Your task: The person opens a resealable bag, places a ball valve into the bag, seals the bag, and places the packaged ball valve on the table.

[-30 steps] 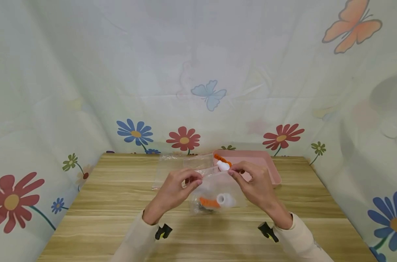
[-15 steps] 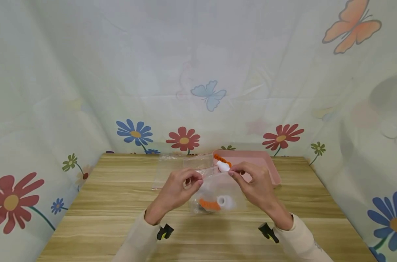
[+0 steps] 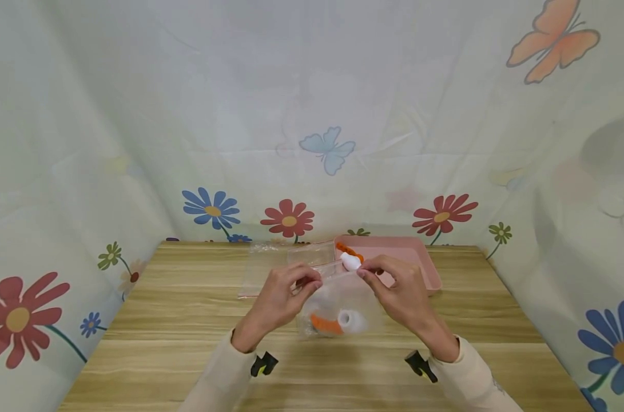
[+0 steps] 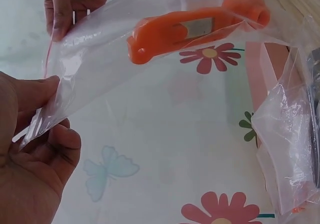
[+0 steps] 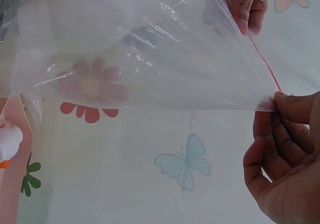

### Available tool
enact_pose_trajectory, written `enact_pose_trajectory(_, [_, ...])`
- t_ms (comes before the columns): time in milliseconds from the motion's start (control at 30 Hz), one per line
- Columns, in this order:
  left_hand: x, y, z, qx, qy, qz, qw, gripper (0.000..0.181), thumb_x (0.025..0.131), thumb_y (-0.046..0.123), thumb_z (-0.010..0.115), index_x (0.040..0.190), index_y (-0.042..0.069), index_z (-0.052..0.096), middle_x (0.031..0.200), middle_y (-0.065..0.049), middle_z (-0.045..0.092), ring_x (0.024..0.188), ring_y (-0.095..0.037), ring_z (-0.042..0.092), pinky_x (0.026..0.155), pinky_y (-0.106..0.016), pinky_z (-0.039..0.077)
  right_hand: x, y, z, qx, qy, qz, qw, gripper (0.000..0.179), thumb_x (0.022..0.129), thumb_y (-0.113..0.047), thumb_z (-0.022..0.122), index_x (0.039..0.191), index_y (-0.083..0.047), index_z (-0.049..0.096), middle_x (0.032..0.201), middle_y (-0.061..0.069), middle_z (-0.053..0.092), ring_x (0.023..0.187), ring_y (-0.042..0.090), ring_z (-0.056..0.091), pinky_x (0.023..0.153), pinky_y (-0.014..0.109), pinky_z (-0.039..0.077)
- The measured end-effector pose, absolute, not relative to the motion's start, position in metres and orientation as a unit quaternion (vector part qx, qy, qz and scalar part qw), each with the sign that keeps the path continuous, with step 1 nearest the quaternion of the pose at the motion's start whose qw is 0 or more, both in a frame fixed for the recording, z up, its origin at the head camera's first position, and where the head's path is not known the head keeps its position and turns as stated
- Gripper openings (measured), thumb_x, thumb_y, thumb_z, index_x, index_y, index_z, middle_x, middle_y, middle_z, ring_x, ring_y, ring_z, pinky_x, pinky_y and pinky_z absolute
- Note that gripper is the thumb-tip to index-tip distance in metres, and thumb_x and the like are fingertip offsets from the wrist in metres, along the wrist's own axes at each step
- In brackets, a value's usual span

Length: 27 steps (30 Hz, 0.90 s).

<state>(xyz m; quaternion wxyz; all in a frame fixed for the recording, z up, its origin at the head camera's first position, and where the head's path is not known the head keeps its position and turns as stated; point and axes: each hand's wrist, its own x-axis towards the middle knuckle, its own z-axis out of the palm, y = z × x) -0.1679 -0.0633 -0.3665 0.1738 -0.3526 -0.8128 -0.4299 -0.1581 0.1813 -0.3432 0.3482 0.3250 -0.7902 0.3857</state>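
Note:
In the head view a clear zip bag (image 3: 360,294) hangs over the table between both hands. My left hand (image 3: 281,292) pinches its top edge, which carries a red zip line. The far top corner is pinched between thumb and forefinger of my right hand (image 3: 403,289). Low in the bag lie an orange plastic piece (image 4: 175,32) with a pale rectangular patch and a white piece (image 3: 358,322) with a round mouth. Dark contents beside them are too blurred to name.
A pink tray (image 3: 434,274) stands behind the right hand. At its left end are a white piece (image 3: 350,261) and an orange piece (image 3: 346,248). Other clear bags (image 3: 260,266) lie on the wooden table (image 3: 188,320) at the back left. Flower-printed cloth surrounds the table's back and sides.
My left hand has shifted slightly to the right along the bag's top edge. The orange and white pieces in the bag have swung a little left. My right hand stays almost still.

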Motion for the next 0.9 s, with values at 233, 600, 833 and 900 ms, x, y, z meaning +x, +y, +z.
enact_pose_trajectory(233, [-0.167,-0.069,-0.365,-0.333,-0.835,-0.418,0.132,0.011,0.086,0.024,0.074,0.093,0.016,0.074,0.078,0.007,0.063,0.068,-0.004,0.049,0.059,-0.018,0.045,-0.158,0.183,-0.342,0.326,-0.786,0.389,0.352,0.024,0.07,0.007,0.081,0.086,-0.01,0.073,0.077,0.0,0.072,0.066,0.009,0.061,0.065,0.014,0.048])
enact_pose_trajectory(600, [-0.17,-0.087,-0.369,-0.305,-0.848,-0.417,0.12,0.006,0.088,0.017,0.073,0.094,0.016,0.071,0.082,0.008,0.066,0.074,-0.006,0.055,0.066,-0.024,0.051,-0.16,0.197,-0.345,0.308,-0.789,0.391,0.36,0.025,0.069,0.012,0.079,0.084,-0.007,0.073,0.076,0.003,0.071,0.067,0.009,0.059,0.063,0.012,0.045])
enact_pose_trajectory(833, [-0.172,-0.082,-0.363,-0.31,-0.816,-0.445,0.199,0.009,0.086,0.017,0.074,0.095,0.014,0.073,0.082,0.005,0.068,0.074,-0.005,0.056,0.066,-0.024,0.052,-0.159,0.205,-0.357,0.259,-0.809,0.396,0.349,0.024,0.07,0.008,0.08,0.084,-0.01,0.074,0.076,0.002,0.071,0.07,0.007,0.059,0.064,0.011,0.042])
enact_pose_trajectory(900, [-0.171,-0.08,-0.36,-0.314,-0.811,-0.447,0.21,0.01,0.086,0.018,0.074,0.095,0.015,0.073,0.083,0.006,0.069,0.074,-0.006,0.056,0.066,-0.022,0.051,-0.159,0.207,-0.36,0.253,-0.811,0.402,0.342,0.025,0.07,0.008,0.08,0.085,-0.01,0.074,0.077,0.002,0.072,0.071,0.007,0.06,0.064,0.011,0.042])
